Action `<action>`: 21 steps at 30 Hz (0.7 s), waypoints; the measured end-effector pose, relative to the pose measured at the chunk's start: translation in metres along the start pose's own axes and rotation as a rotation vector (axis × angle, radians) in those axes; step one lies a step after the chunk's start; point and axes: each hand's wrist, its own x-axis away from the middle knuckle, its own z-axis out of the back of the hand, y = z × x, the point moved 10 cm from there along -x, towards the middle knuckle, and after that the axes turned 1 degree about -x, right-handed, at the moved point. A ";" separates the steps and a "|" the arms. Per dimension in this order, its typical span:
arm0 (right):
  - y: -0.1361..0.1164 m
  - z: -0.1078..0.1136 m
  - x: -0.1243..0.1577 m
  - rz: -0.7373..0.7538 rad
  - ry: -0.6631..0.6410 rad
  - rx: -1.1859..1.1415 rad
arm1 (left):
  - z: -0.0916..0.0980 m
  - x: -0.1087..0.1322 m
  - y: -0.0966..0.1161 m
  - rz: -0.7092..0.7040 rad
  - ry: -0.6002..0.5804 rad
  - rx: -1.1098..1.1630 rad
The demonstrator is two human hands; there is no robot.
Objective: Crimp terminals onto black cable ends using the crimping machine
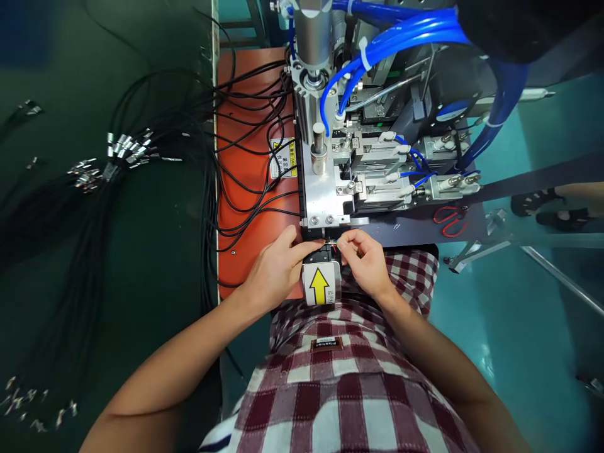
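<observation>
Both of my hands meet at the front slot of a metal press fixture (325, 198). My right hand (368, 264) has thumb and forefinger pinched on a small cable end (332, 243) with thin wires, one of them red. From the other side my left hand (276, 270) reaches in, its index finger stretched out with the tip touching or very near the same cable end; its thumb stands apart and its lower fingers are partly hidden. Just below sits a white plate with a yellow arrow (319, 286).
Black cables (255, 207) trail over the orange board (240, 264) to a bundle with metal connectors (127, 151) on the dark green surface at left. Blue air hoses (410, 31) arch above the machine. Red-handled scissors (450, 220) lie at right. Another person's foot (566, 217) shows far right.
</observation>
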 end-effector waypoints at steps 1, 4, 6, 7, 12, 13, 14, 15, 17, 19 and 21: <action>0.000 0.000 0.000 0.017 0.007 0.017 | 0.000 0.000 0.000 0.002 -0.002 -0.001; -0.001 0.001 0.002 0.050 0.021 0.076 | 0.000 0.001 0.000 -0.005 0.001 -0.014; -0.003 0.002 0.002 0.065 0.033 0.128 | -0.001 0.001 0.001 -0.019 0.001 -0.033; -0.004 0.002 0.003 0.072 0.041 0.162 | -0.001 0.001 0.002 -0.030 0.000 -0.049; -0.022 0.005 0.006 0.139 0.084 0.379 | -0.005 0.003 0.006 -0.079 -0.030 -0.230; -0.025 0.005 0.006 0.149 0.095 0.411 | -0.006 0.003 0.006 -0.087 -0.039 -0.265; -0.026 0.006 0.006 0.144 0.101 0.425 | -0.007 0.003 0.007 -0.097 -0.045 -0.292; -0.024 0.006 0.005 0.119 0.095 0.413 | -0.008 0.003 0.009 -0.109 -0.049 -0.312; -0.013 0.003 0.003 0.020 0.048 0.316 | -0.008 0.003 0.011 -0.131 -0.048 -0.343; -0.001 0.000 0.002 -0.072 0.009 0.198 | -0.009 0.004 0.012 -0.146 -0.047 -0.368; 0.005 0.001 0.001 -0.099 0.007 0.132 | -0.009 0.004 0.013 -0.160 -0.043 -0.371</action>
